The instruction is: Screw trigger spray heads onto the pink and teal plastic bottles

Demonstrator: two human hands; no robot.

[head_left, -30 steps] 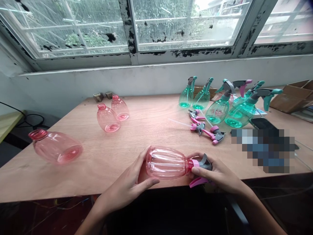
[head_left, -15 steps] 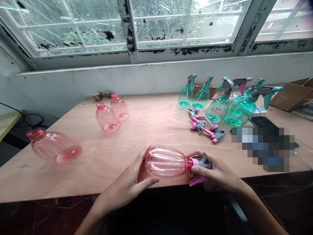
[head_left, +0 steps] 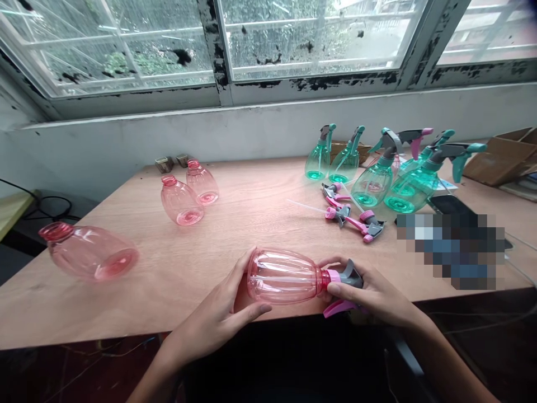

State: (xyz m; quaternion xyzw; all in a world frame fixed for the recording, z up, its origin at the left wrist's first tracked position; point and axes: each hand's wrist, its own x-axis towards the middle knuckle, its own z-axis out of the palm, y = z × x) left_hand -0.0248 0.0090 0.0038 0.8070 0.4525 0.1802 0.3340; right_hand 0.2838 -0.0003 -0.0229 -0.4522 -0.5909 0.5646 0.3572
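Pink bottle [head_left: 282,275] held sideways at the front of the worktop [head_left: 243,196]

The left hand [head_left: 229,313] cups the bottle's bottom end, its fingers loosely holding it from behind with the thumb beside the near side. The right hand [head_left: 373,296] grasps the spray head [head_left: 351,275] at the neck, thumb on the pink collar, with the pink trigger hanging below. Whether the bottle touches the wood is hard to tell.

Plenty stands around it. Beyond the right hand, three loose spray heads [head_left: 369,224] lie close together — the thin tube of one points left. Behind them is a cluster of green spray bottles [head_left: 371,184], partly hiding another pink one with its trigger fitted. A dark phone [head_left: 455,208] lies to the right, and a blurred patch [head_left: 451,252] covers what is just in front of it. A cardboard box [head_left: 499,158] sits at the far right.

On the left are three more pink bottles with open necks: a nearer one [head_left: 90,254] by itself, and a pair [head_left: 182,204] farther back, near two small blocks [head_left: 164,164] by the wall.
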